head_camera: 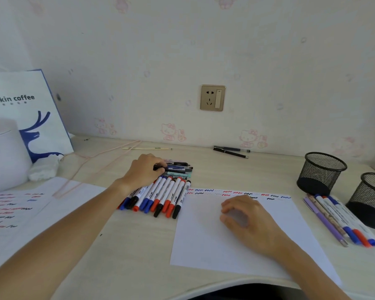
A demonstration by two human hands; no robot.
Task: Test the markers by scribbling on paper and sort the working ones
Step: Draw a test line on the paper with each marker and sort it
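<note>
- Left hand (146, 169) on the far end of the marker pile (160, 191), near the middle of the desk (139, 245); fingertips curled onto a dark pen (175, 167) there, likely pinching it, though the fingers hide the grip.
- Right hand (245, 215) resting on the paper (204, 239), fingers loosely bent, holding nothing.
- Paper lying flat near the front edge of the desk, with red, blue and black squiggles (225, 192) along its far edge.
- Markers thin, light and stiff; smooth plastic, round, so probably quick to roll away if bumped.
- Best hold: around the middle of the barrel with thumb and 2 fingers, then pull the cap off the end.
- Paper very light and bendy; apt to slide while scribbling, so a flat hand on it helps.
- Small sorted group (342, 221) lying near the right edge of the desk, just beside 2 black mesh cups (320, 172).
- Cups look empty and light, easy to tip.
- Another scribbled sheet (20, 208) at the left edge.
</note>
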